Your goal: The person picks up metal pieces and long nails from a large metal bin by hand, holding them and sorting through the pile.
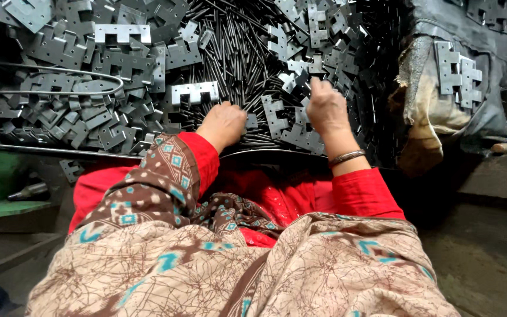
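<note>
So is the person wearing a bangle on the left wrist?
No, the metal bangle sits on the wrist of the right hand; the left hand has only a red sleeve behind it.

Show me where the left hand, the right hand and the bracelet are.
left hand (224, 123), head view, on the back of the hand
right hand (325, 107), head view, on the back of the hand
bracelet (346, 157), head view, on the band at the wrist

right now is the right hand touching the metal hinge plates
Touching. The head view shows the right hand with its fingers pressed into the metal hinge plates, no gap visible between them.
</note>
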